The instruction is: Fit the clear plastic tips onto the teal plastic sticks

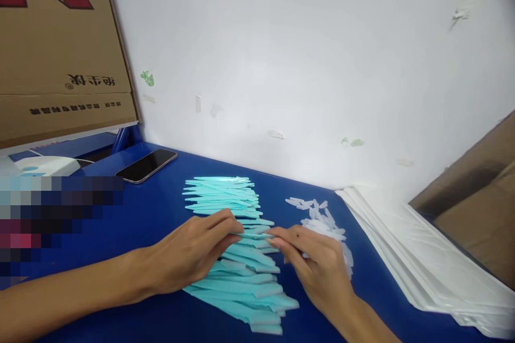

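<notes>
My left hand pinches the left part of a slim teal stick, shaped like an eyebrow razor. The fingertips of my right hand are closed at the stick's right end; whether a small cap is between them cannot be made out. Below and around my hands lies a loose row of similar teal sticks with paler right ends. Farther back, more teal sticks are stacked side by side. A pile of small translucent white pieces lies beyond my right hand, which partly hides it.
Everything lies on a blue table against a white wall. A dark phone rests at the back left, near a large cardboard box. White plastic sheets or bags cover the right side, with brown cardboard beyond.
</notes>
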Demonstrator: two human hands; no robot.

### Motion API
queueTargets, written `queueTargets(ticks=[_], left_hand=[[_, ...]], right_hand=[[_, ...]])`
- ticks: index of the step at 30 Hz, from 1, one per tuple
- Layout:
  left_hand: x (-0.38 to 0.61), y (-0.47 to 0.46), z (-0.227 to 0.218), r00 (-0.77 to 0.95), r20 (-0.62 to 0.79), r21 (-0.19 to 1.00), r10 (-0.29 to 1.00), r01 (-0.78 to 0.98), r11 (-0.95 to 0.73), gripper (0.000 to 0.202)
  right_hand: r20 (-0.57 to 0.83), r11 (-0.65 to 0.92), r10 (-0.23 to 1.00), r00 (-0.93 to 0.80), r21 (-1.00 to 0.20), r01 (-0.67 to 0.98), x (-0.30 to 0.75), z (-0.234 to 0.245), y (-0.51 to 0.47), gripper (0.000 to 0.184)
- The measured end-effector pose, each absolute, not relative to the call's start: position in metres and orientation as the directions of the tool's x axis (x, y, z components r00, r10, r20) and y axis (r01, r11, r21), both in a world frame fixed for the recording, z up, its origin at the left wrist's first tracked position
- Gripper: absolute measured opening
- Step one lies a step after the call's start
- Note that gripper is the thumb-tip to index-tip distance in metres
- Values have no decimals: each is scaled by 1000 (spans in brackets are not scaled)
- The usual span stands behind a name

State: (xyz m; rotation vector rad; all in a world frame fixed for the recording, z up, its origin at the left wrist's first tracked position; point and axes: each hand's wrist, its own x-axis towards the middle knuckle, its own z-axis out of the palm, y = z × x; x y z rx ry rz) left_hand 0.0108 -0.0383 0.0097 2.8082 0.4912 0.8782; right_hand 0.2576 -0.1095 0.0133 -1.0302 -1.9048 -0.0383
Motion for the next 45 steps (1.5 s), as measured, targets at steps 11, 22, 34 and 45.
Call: queueTargets(ticks=[11,22,34,45], left_hand=[[11,-41,10,779,481,294,401,288,-911,16],[8,-33,11,833,338,149,437,411,-899,18],[-2,2,3,780,315,-28,540,577,-817,15],[1,0,6,752,248,-18,611,635,-773,17]], right_hand=[[746,677,606,-276,-302,672,257,11,-112,16],[590,467,744,-313,-124,875,300,21,-93,25],[259,389,893,-368,-35,921,350,22,-86,21],[182,393,915,-360,-200,898,342,21,-89,25]])
